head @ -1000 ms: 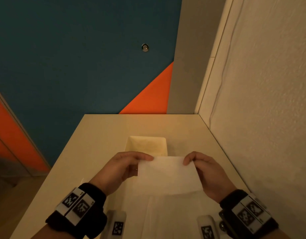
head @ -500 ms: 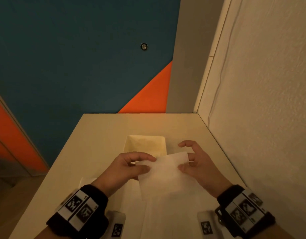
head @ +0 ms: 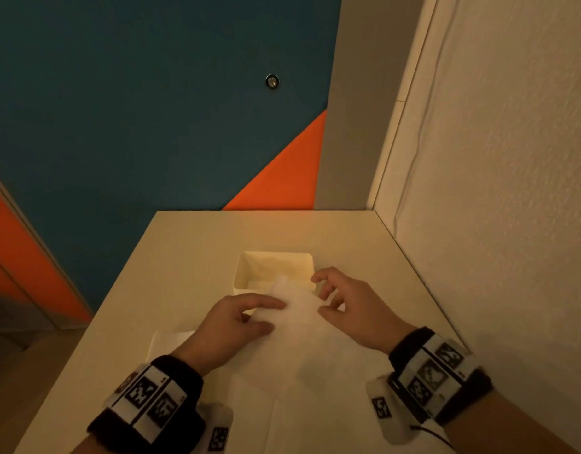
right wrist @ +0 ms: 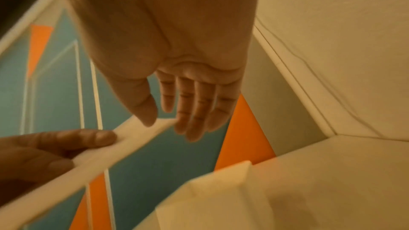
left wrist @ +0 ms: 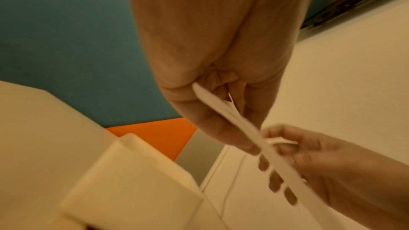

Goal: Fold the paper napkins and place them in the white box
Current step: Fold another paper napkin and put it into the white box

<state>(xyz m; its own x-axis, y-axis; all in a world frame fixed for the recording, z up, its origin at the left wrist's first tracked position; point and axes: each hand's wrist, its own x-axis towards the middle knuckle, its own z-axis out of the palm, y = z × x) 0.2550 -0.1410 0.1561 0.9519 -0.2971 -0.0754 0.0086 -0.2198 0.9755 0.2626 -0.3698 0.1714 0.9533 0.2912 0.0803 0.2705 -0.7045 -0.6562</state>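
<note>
Folded white napkin (head: 299,309) held over near rim of open white box (head: 241,273); flat napkins (head: 315,404) lie nearer.

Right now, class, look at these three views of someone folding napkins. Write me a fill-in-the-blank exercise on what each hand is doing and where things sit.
1. The folded napkin is pinched by the ____ hand.
2. The right hand has its fingers spread and holds ____.
3. The white box stands on the ____, beyond both hands.
4. On the person's right the table meets a white ____.

Missing words: left; nothing; table; wall
</note>
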